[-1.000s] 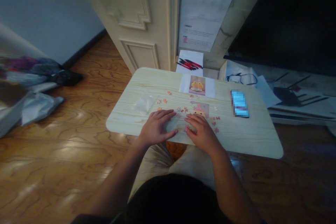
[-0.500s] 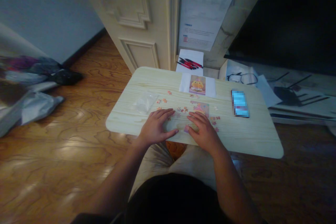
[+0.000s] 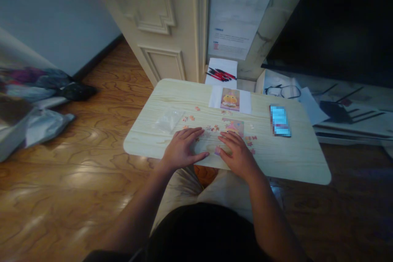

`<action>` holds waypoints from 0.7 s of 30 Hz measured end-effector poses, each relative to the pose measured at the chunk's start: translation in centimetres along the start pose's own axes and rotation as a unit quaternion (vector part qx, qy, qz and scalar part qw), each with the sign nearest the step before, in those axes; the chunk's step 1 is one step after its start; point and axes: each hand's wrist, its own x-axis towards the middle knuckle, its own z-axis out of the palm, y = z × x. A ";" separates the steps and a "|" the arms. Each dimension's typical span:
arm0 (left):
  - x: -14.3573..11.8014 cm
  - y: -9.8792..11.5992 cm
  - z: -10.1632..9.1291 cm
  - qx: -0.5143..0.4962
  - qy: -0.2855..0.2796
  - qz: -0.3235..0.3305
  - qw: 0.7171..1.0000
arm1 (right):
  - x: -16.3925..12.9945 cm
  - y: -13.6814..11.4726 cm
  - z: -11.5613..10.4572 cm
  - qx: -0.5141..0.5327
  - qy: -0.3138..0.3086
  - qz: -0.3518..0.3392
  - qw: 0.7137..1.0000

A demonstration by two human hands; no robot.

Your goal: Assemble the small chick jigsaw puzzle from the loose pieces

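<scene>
Right hand (image 3: pixel 238 153): nudged slightly farther over the jigsaw (image 3: pixel 238 126) since a second ago, covering more of it; fingers bent, and whether they pinch a piece cannot be told.
Left hand (image 3: pixel 182 149): palm down, fingers spread, grasping nothing visible.
Jigsaw: part-built on the bench (image 3: pixel 291 159), its lower part beneath the right hand; a dragging fingertip could pull its joins apart; flat, ragged along the left side.
Loose pieces (image 3: pixel 216 128): scattered around both hands; a sweeping palm might push some off the bench; small, knobbed, orange and pink.
Bench: pale wood-grain top, rounded corners.
Plastic bag (image 3: pixel 168 120): clear, crumpled.
Printed sheet (image 3: pixel 230 99): white paper, yellow character.
Smartphone (image 3: pixel 280 120): lit rectangle, well apart.
</scene>
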 end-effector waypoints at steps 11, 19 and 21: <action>0.0 0.1 -0.2 -0.005 0.009 0.002 1.000 | 0.1 -0.1 0.0 -0.006 -0.008 0.003 1.000; -0.5 0.1 -0.5 -0.076 0.052 0.034 0.995 | 0.0 0.1 0.1 -0.002 -0.008 -0.001 1.000; -0.7 0.0 -0.7 -0.096 0.074 0.016 0.992 | 0.0 0.2 0.1 -0.002 -0.005 -0.002 1.000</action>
